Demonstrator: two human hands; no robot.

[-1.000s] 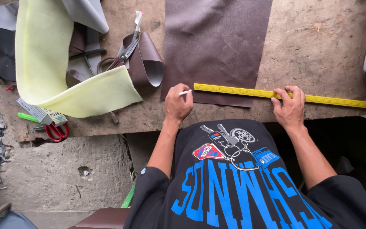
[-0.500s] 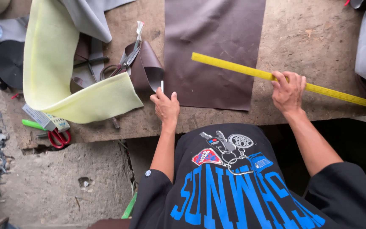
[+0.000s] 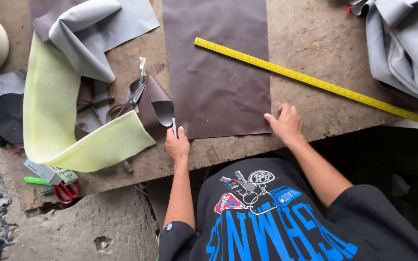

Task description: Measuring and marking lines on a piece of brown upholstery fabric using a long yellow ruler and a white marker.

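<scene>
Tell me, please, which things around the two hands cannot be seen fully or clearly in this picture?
Head view only:
- Pen-like tool in the left hand: mostly covered by the fingers, kind unclear.
- Brown sheet: far end cut off by the top edge.
- Yellow ruler: right end leaves the frame; its marks are too small.
- Right hand: rests at the sheet's corner; palm hidden.
- Red-handled scissors: blades lie under a small box.

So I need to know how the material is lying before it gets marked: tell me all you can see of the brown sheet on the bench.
The brown sheet is a dark, matte rectangle that looks like faux leather with a fine grain, lying flat on the wooden bench. Its far end runs out of view. A yellow ruler crosses its upper right part at a slant. The right hand touches its near right corner; the left hand, holding a thin pen-like tool, sits at its near left corner.
</scene>
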